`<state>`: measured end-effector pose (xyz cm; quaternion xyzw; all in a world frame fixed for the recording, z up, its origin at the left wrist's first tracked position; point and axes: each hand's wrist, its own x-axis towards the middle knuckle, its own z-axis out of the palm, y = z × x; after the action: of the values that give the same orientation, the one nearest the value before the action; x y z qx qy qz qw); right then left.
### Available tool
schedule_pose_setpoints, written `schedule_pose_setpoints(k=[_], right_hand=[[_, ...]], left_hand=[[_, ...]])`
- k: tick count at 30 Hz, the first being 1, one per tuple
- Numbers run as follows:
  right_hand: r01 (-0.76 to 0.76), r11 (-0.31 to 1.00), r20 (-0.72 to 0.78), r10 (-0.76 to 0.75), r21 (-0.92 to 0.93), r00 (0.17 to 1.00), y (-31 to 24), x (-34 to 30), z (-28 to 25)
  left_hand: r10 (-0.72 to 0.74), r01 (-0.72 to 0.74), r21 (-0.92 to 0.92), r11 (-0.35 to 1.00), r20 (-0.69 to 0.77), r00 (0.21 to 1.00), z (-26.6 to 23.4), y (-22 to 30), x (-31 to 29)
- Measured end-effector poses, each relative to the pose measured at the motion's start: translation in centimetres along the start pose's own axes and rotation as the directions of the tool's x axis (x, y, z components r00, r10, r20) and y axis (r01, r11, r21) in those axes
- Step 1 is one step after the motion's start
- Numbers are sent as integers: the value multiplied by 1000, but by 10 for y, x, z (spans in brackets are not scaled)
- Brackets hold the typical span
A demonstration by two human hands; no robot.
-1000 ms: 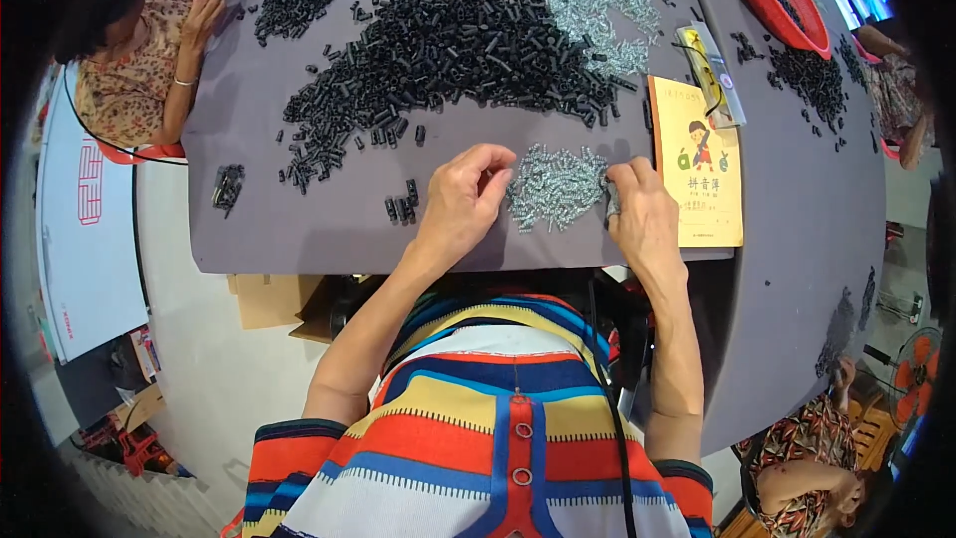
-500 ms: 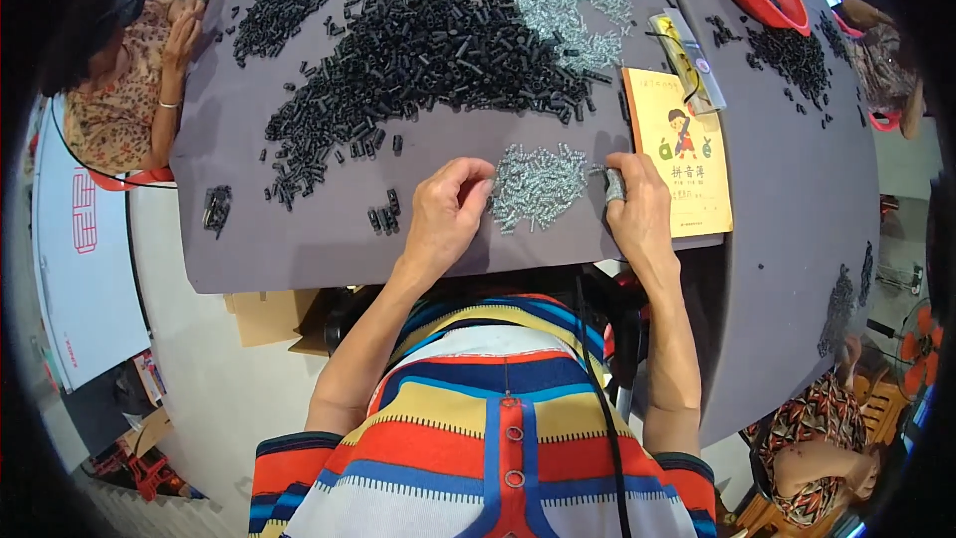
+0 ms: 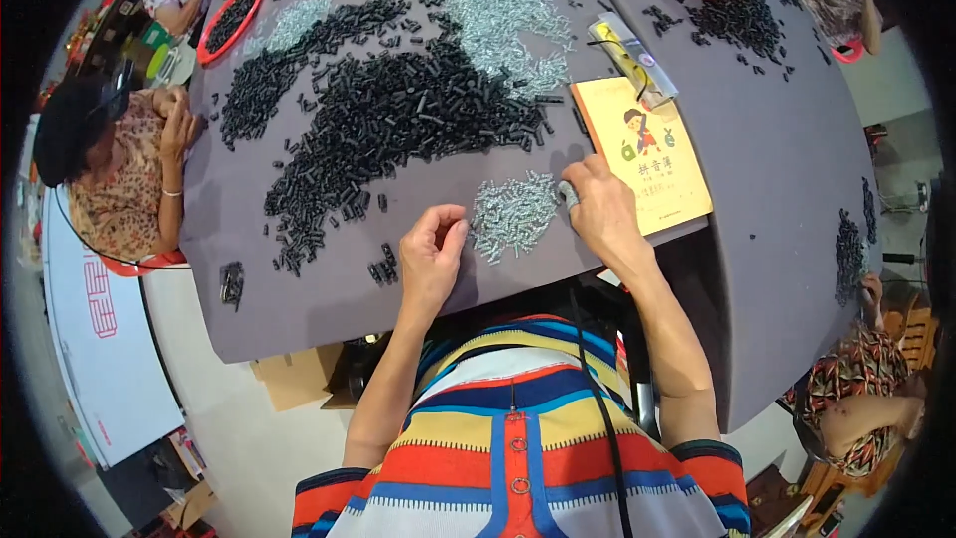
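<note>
A small heap of silvery metal pieces (image 3: 513, 216), like tiny springs or screws, lies on the grey-covered table between my hands. My left hand (image 3: 430, 257) is just left of the heap, its thumb and fingertips closed in a pinch; anything in them is too small to make out. At the heap's right edge is my right hand (image 3: 605, 211), fingers curled, a grey wrap (image 3: 568, 192) around one finger. Its fingertips are partly hidden. Beyond my hands spreads a large pile of short black cylinders (image 3: 398, 115), and several more black cylinders (image 3: 382, 266) lie left of my left hand.
A yellow booklet (image 3: 652, 174) lies by my right hand, with a clear case (image 3: 632, 60) above it. More silvery pieces (image 3: 508, 30) adjoin the black pile. Red baskets (image 3: 231, 22) stand farther off. Co-workers sit at the left (image 3: 129, 159) and right (image 3: 861, 389).
My head view has shifted, so the table appears turned. My left hand has drawn back slightly from the heap, its fingertips closer together. The right hand stays at the heap's right edge.
</note>
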<state>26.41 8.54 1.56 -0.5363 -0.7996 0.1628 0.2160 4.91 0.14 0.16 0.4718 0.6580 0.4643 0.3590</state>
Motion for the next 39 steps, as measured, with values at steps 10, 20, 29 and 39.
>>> schedule_pose_setpoints(k=[10, 20, 29, 39], right_hand=[[102, 990, 33, -99, -97, 995, 2, -5, 2], [68, 996, 113, -61, -59, 992, 2, -3, -6], [101, 994, -4, -101, 40, 995, 0, -1, 5], [64, 945, -171, -9, 321, 985, 12, -10, 9]], left_hand=[[17, -17, -20, 1000, -17, 1000, 1, -4, 1], [41, -41, -3, 999, -11, 999, 3, -2, -3], [93, -92, 109, 990, -13, 996, 0, -4, 1], [78, -78, 12, 997, 14, 997, 3, 10, 30]])
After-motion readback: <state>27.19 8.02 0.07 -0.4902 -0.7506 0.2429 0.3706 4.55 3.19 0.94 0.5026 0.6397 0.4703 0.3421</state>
